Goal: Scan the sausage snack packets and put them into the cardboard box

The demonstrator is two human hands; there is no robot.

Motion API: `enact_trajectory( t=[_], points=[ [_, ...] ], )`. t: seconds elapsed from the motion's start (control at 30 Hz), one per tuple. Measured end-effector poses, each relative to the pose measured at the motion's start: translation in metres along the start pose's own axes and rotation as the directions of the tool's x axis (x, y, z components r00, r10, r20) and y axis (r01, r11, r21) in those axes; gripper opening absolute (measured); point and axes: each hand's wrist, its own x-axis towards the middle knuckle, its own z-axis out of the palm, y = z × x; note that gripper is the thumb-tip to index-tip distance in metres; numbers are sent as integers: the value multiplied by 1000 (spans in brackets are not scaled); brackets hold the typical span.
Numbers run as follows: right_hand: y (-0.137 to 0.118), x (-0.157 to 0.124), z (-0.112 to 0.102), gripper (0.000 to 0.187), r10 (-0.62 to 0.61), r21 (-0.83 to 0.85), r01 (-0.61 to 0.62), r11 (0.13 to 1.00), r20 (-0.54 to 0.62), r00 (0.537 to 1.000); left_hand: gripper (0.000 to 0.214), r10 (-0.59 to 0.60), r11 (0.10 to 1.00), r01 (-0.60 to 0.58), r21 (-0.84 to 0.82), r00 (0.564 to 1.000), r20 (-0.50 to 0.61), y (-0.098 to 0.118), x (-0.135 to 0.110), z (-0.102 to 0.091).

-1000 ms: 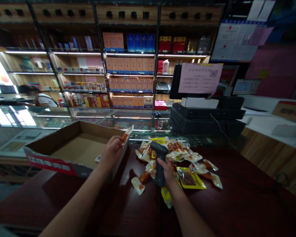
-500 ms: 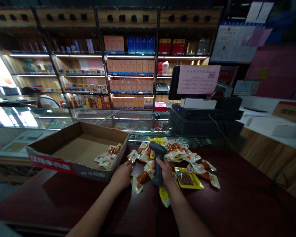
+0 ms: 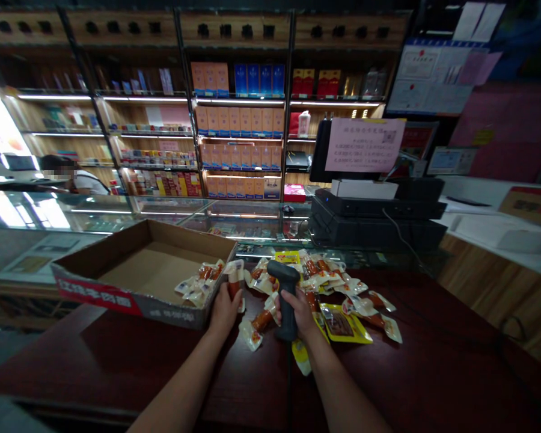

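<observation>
My left hand (image 3: 224, 314) grips a clear packet of orange sausage snack (image 3: 233, 279), held upright beside the corner of a cardboard tray (image 3: 139, 300). A small group of similar packets (image 3: 198, 284) lies inside that corner. My right hand (image 3: 300, 314) is closed around the handle of a black handheld barcode scanner (image 3: 285, 300). Its head points up and away from me. A loose pile of sausage packets (image 3: 315, 282) spreads across the dark red counter (image 3: 117, 361) around and behind the scanner, with a yellow packet (image 3: 344, 325) at its right.
A glass display case (image 3: 234, 219) runs behind the counter, backed by shelves of boxed goods. At the right stand a black till unit (image 3: 374, 219) and a pink notice (image 3: 364, 144). A person (image 3: 72, 177) stands far back on the left. A cable trails from the scanner.
My left hand has moved from the pile to beside the tray and now holds a packet upright. Several packets lie in the tray compared with one second ago. The scanner stays in my right hand.
</observation>
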Motion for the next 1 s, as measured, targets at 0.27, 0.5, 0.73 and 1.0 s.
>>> enact_trajectory(
  t=[0.27,0.5,0.73,1.0],
  points=[
    [2,-5,6,31,41,-140,-24,990,121,992,21,54,986,-58,-160,998,-26,-2,-4,2],
    [1,-5,7,29,48,-181,-28,983,107,993,23,77,987,-81,-140,996,-36,0,-6,1],
    [0,-5,8,31,71,-164,-55,985,92,993,20,70,994,-76,-78,995,-72,3,-5,-1],
    [3,-4,7,30,48,-122,-40,992,67,997,26,91,975,-99,-200,995,-47,-3,-5,2]
  ],
)
